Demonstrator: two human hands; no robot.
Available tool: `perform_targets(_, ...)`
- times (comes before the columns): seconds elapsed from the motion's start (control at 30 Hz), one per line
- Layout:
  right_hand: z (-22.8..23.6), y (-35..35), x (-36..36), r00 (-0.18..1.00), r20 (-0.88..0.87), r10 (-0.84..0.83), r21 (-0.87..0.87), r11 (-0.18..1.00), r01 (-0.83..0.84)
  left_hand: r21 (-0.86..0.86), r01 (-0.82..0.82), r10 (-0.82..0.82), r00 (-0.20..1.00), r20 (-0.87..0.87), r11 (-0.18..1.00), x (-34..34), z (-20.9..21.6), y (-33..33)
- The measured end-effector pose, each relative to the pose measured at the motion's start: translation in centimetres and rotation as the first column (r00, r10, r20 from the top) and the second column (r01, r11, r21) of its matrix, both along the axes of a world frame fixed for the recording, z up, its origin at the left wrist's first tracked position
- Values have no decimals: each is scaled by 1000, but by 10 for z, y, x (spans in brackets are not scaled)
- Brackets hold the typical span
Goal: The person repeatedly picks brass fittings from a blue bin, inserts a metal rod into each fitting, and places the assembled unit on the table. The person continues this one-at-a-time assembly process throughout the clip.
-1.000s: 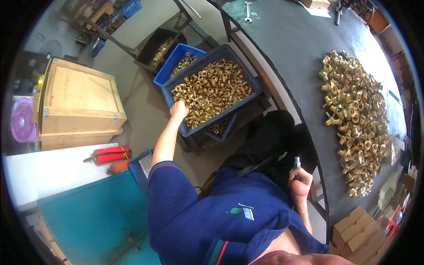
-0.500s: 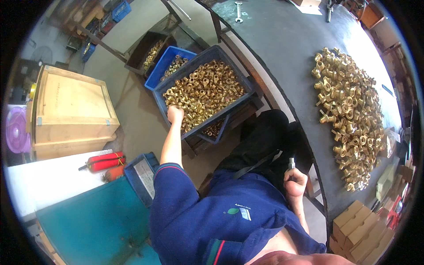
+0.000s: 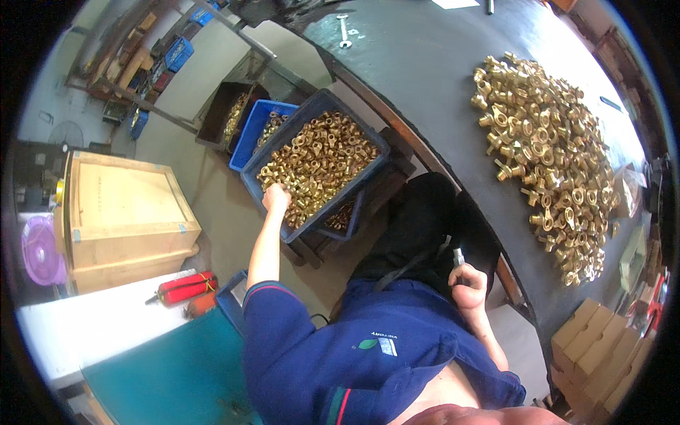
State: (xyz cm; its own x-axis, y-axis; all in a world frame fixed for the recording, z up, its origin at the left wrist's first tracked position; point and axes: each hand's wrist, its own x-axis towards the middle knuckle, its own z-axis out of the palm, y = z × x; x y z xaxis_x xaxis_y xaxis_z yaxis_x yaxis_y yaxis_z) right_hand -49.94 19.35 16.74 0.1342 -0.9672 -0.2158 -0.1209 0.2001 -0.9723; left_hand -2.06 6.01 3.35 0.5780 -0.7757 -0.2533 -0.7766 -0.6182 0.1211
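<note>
Workshop floor: left hand (image 3: 275, 197) grip buried in blue crate (image 3: 368, 173) brass fittings (image 3: 319, 159); right hand (image 3: 467, 287) grip holding small tool (image 3: 457, 256).

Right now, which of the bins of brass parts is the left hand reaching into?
The big dark-blue crate, heaped with brass fittings. The left hand rests at its near corner; the bright-blue bin and dark bin lie farther away.

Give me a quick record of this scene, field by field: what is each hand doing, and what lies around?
Left hand: reaching into the dark crate of brass fittings
Right hand: closed on a small metal tool near the lap
Table: dark, with a heap of brass fittings
Floor: wooden box, red extinguisher
</note>
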Motion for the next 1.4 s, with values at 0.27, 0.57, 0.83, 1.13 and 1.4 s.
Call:
perform_targets(0.27,30,-29,12,979,-76,189,-59,979,-193,-544,-74,-454,464,-761,836,-111,91,-11)
perform_targets(0.57,50,-48,5,946,-124,299,-160,935,-316,-275,166,-224,-272,-936,947,-250,158,7)
perform_targets(0.83,49,-37,-1,942,-265,206,-169,952,-255,-402,362,-431,-3,-902,841,-288,175,22)
perform_targets(1.13,28,-34,-9,793,609,1,207,965,-160,-499,488,-506,-130,-853,716,-302,179,10)
perform_targets(1.4,34,-17,-48,132,977,-169,190,966,-174,-638,344,-607,-207,-767,689,-357,210,-61)
